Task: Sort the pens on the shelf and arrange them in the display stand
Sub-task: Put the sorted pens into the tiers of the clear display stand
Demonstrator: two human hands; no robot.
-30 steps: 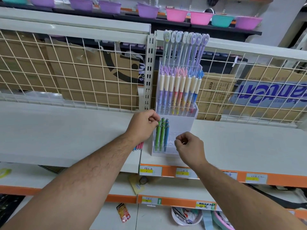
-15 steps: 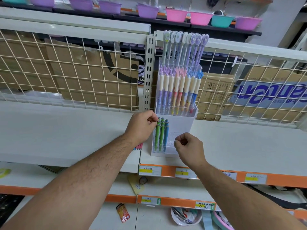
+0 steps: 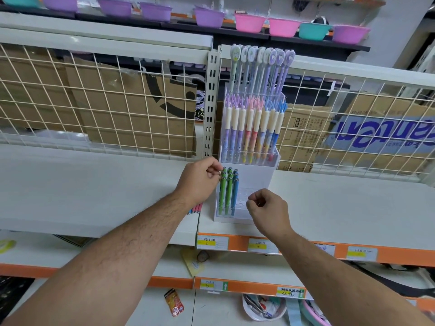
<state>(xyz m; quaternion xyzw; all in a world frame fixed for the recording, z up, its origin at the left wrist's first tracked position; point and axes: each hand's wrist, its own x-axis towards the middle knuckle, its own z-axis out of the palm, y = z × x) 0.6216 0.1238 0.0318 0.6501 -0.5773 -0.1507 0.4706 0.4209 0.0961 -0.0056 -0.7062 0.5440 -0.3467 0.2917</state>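
Observation:
A white tiered display stand (image 3: 261, 182) stands on the shelf (image 3: 94, 191) against the wire back. Its front tier holds green pens (image 3: 222, 196) and a blue pen (image 3: 233, 196). The middle tier is full of pastel pens (image 3: 251, 130), and tall character-topped pens (image 3: 261, 67) fill the back tier. My left hand (image 3: 200, 182) pinches the top of the leftmost green pen. Pink and blue pen ends (image 3: 195, 208) stick out below that wrist; what holds them is hidden. My right hand (image 3: 268, 208) hovers at the stand's front right with its fingers curled, and I see nothing in it.
A wire grid (image 3: 117, 102) backs the shelf, with cardboard boxes (image 3: 141, 118) behind it. Orange price strips (image 3: 235, 243) edge the shelves. Coloured bowls (image 3: 249, 22) line a higher shelf. A lower shelf holds a basket of oddments (image 3: 263, 307).

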